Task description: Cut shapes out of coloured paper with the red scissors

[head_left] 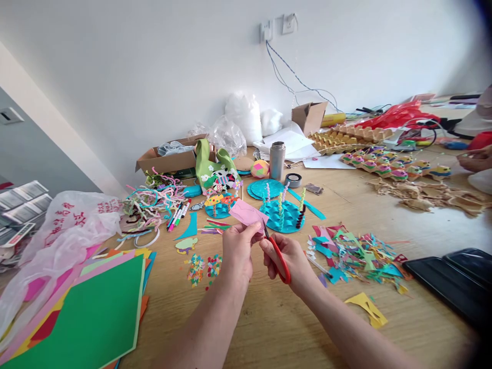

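My left hand [241,248] pinches a piece of pink paper [246,214] that carries a faint drawn line. Closed round the red handles of a pair of scissors [283,261], my right hand [286,259] has the blades up at the paper's right edge. How far the blades reach into the paper is hard to see. Just beyond the hands lies a blue scalloped disc [282,218] with fuzzy pipe-cleaner stems standing on it. Left of the paper, decorated paper fish [217,200] sit by a smaller blue disc [218,210].
Coloured sheets [96,302] are stacked at left, near pipe cleaners [154,200] and markers [179,215]. Paper scraps [357,251] and a black tray [442,282] lie at right. A metal flask [277,161] stands behind. Another person's hand [474,160] shows at the far right.
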Demonstrator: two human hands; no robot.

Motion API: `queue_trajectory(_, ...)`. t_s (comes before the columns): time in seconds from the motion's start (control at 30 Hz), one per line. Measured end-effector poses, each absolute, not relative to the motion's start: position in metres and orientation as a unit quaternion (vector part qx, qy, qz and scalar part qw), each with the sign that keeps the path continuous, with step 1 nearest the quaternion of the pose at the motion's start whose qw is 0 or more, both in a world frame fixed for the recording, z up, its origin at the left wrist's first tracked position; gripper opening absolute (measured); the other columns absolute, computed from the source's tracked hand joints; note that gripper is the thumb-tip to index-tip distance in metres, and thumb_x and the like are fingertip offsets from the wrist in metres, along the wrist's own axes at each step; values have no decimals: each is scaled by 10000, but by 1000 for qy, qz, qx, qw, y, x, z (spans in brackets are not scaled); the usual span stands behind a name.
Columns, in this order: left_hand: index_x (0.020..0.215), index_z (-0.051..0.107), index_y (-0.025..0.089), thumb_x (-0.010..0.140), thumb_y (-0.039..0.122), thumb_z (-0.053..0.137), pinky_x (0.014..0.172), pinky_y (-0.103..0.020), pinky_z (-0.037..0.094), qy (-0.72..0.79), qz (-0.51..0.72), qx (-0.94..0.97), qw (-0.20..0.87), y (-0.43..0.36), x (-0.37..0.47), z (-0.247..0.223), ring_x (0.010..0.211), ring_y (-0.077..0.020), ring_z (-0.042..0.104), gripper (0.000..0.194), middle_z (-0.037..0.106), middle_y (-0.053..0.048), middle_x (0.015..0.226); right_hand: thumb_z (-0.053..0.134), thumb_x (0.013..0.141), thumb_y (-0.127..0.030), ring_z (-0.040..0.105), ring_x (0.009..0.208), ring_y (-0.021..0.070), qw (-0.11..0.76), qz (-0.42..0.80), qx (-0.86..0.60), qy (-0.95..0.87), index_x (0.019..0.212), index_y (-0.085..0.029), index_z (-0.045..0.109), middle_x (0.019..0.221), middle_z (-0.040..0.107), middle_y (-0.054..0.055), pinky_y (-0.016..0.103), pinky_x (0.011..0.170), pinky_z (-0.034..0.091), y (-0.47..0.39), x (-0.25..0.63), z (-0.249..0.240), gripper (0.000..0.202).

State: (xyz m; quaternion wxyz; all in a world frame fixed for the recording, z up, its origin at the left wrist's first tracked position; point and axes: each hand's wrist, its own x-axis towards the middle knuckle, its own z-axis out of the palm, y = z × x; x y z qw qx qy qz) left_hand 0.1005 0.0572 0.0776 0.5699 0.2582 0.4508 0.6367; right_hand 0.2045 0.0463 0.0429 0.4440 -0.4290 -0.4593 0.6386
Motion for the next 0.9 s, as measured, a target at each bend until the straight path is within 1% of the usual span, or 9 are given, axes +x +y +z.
queue_trajectory(0.1,546,656,120,529,226,775,587,-243,441,453,635,260,569,57,101,77,530,-113,567,160,635,-29,546,750,605,-600,481,272,86,442,639,-432,-458,647,-196,461,439,563,-54,171,284,302,46,204,44,499)
queue_trajectory(0.33,571,644,121,552,250,781,563,-244,438,448,624,268,582,58,99,77,519,-117,560,189,619,-24,540,778,600,-554,483,271,81,447,650,-419,-449,652,-191,469,434,571,-57,161,280,316,46,204,44,480)
queue_trajectory(0.47,574,639,117,548,271,798,566,-240,446,444,624,264,587,58,98,79,520,-112,562,223,628,-30,556,776,596,-563,482,263,82,446,650,-422,-447,647,-196,453,427,564,-61,157,274,301,47,204,41,491)
queue_trajectory(0.67,566,652,120,536,246,783,569,-242,447,457,624,279,570,57,97,82,506,-112,564,184,640,-28,551,756,620,-569,500,272,87,442,636,-427,-467,646,-194,445,441,579,-51,157,285,287,47,204,43,488)
queue_trajectory(0.9,561,664,132,549,260,771,578,-250,447,474,621,302,546,59,96,78,508,-117,560,168,656,-28,564,748,628,-569,516,293,96,440,639,-426,-465,658,-198,452,452,586,-48,172,300,310,46,204,45,475)
